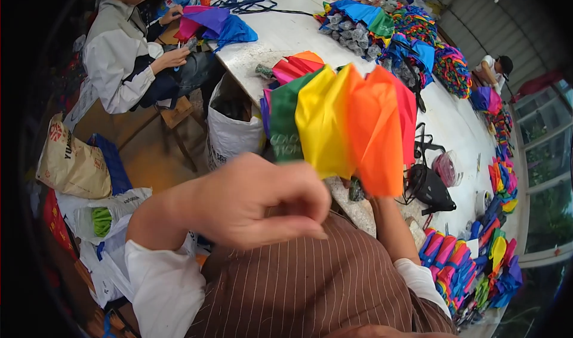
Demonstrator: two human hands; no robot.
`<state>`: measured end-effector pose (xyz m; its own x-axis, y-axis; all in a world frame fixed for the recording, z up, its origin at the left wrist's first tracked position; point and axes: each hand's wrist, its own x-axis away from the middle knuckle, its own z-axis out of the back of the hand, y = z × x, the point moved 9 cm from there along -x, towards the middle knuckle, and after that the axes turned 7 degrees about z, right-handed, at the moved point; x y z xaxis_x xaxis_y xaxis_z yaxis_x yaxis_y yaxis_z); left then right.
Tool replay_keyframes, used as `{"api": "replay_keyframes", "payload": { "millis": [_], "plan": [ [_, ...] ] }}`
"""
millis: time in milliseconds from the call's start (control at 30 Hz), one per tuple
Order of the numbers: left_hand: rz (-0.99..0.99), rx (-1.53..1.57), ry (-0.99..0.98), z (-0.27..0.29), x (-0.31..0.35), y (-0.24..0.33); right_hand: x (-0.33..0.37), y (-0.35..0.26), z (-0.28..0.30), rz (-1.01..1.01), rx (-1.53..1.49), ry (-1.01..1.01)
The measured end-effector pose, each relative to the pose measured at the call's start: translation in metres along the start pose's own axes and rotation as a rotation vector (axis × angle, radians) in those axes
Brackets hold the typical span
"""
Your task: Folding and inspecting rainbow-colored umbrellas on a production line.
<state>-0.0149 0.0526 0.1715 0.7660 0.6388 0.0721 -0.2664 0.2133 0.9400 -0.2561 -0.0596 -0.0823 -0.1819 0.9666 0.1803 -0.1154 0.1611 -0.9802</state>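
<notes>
A folding umbrella (325,123) with loose green, yellow, orange and pink panels hangs upright over the table edge. My right hand (376,202) grips it low down, mostly hidden behind the orange panel. A dark piece wrapped in clear plastic (356,190) shows just below the cloth. In front of the apron, my left hand (268,201) is slightly blurred, with its fingers curled toward the thumb. Whatever it might hold cannot be seen. It appears apart from the umbrella cloth.
Piles of rainbow umbrellas (447,266) lie along the white table (459,123), with a black bag (431,189) at right. A seated co-worker (122,51) handles another umbrella (209,22) at the far left. White sacks (236,129) stand beside the table.
</notes>
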Motion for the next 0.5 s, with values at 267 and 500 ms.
{"api": "replay_keyframes", "payload": {
  "millis": [267, 500],
  "plan": [
    [-0.283, -1.027, 0.935, 0.052, -0.029, -0.026, 0.036, -0.088, -0.006, 0.498, 0.668, 0.118],
    [-0.218, -0.581, 0.04, -0.011, -0.022, -0.018, 0.015, -0.043, 0.007, 0.376, -0.218, -0.033]
  ]
}}
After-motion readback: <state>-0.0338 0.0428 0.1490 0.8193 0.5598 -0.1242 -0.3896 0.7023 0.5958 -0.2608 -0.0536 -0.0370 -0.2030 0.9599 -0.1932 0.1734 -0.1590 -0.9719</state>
